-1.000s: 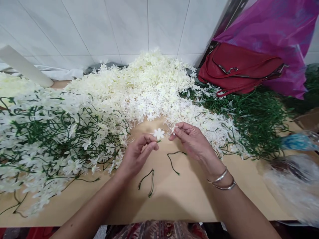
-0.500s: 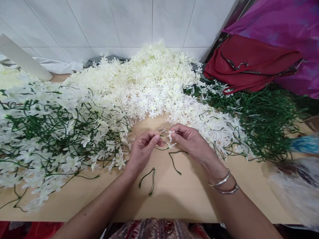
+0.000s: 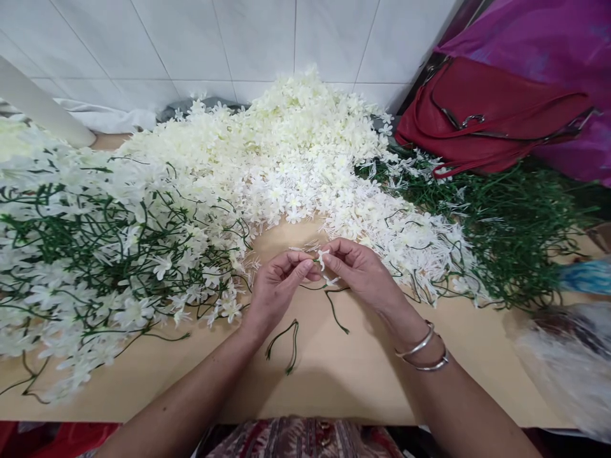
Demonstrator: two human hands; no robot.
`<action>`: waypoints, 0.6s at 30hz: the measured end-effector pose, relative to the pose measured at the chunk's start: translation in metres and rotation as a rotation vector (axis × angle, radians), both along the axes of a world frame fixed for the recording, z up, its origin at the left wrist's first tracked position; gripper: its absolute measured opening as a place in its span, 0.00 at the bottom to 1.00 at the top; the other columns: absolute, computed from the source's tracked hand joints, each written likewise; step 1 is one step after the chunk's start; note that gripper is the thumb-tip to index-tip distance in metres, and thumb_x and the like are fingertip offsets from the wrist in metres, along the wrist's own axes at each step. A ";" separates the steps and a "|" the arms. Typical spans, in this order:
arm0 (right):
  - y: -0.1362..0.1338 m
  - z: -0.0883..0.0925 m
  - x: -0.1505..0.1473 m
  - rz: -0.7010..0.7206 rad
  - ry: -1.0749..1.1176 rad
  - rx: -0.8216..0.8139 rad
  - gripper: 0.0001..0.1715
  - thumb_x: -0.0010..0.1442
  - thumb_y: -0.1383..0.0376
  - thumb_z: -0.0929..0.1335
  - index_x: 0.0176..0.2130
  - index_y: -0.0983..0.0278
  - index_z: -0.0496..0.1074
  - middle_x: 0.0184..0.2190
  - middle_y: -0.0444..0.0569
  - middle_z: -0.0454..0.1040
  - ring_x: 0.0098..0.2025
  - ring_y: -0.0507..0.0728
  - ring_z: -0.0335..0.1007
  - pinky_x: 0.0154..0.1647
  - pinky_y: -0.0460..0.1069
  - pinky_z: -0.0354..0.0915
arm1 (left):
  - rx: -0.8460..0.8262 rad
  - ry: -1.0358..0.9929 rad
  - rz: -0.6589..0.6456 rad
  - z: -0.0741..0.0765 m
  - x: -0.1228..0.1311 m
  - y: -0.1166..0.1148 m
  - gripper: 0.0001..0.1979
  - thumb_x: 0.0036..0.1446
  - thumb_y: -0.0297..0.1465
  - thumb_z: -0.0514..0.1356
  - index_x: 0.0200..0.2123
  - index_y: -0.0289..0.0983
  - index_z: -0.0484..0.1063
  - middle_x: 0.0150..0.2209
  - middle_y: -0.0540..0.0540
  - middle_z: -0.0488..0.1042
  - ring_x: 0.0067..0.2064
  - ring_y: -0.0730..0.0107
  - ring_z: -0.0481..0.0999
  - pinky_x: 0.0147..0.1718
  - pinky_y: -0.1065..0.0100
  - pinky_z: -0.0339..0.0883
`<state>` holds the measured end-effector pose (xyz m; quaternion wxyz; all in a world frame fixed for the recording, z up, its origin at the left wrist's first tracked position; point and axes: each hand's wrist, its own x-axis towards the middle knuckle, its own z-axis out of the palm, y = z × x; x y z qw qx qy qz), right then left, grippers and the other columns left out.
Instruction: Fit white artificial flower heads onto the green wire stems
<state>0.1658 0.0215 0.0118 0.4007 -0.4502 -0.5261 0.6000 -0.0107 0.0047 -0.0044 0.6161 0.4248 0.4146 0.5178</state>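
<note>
My left hand (image 3: 282,282) pinches a thin green stem (image 3: 312,287) between thumb and forefinger; its tip shows just past the fingers. Opposite it, my right hand (image 3: 359,270) grips a small white artificial flower (image 3: 323,257) by its petals. Stem tip and flower centre meet in the small gap between the hands; whether the stem has passed into the flower cannot be made out. A second white blossom (image 3: 331,280) hangs just below, by the right fingers. Under the hands, a bent green stem (image 3: 338,312) and a folded one (image 3: 291,346) lie on the table (image 3: 353,381).
Loose white blossoms (image 3: 305,140) are heaped against the tiled wall (image 3: 258,38). Flowers on green stems (image 3: 128,254) lie at left, bare green stems (image 3: 515,235) at right. A red handbag (image 3: 496,114), a purple bag (image 3: 563,38) and a clear plastic bag (image 3: 568,362) stand on the right.
My hands have come closer together. The white flower has moved left to meet the stem tip at my left fingers. The view has shifted slightly.
</note>
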 end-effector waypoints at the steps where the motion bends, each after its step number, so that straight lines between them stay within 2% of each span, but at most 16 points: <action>1: 0.000 -0.001 -0.001 -0.004 0.002 -0.008 0.19 0.61 0.49 0.74 0.37 0.61 0.74 0.26 0.42 0.71 0.25 0.50 0.57 0.26 0.48 0.53 | -0.003 -0.004 0.011 -0.001 0.001 -0.001 0.13 0.57 0.40 0.72 0.36 0.35 0.80 0.31 0.48 0.83 0.34 0.69 0.83 0.40 0.68 0.78; 8: -0.002 -0.005 -0.006 0.004 -0.050 0.039 0.18 0.64 0.50 0.72 0.38 0.62 0.71 0.29 0.43 0.72 0.30 0.52 0.65 0.31 0.49 0.61 | 0.031 0.030 0.016 -0.002 0.003 -0.003 0.13 0.61 0.40 0.69 0.37 0.35 0.78 0.30 0.48 0.83 0.33 0.67 0.84 0.40 0.67 0.79; 13: -0.005 -0.007 -0.009 -0.015 -0.117 0.057 0.15 0.66 0.52 0.70 0.38 0.61 0.69 0.28 0.43 0.70 0.29 0.52 0.65 0.30 0.49 0.61 | 0.046 0.088 0.016 -0.004 0.002 -0.003 0.12 0.63 0.40 0.67 0.37 0.35 0.77 0.31 0.48 0.83 0.34 0.68 0.85 0.40 0.68 0.79; 18: -0.008 -0.007 -0.013 -0.047 -0.159 0.086 0.13 0.67 0.55 0.68 0.37 0.61 0.69 0.29 0.43 0.72 0.31 0.53 0.68 0.31 0.49 0.64 | 0.044 0.134 0.011 -0.009 0.001 -0.005 0.10 0.65 0.38 0.66 0.39 0.35 0.77 0.32 0.47 0.83 0.35 0.68 0.85 0.41 0.69 0.78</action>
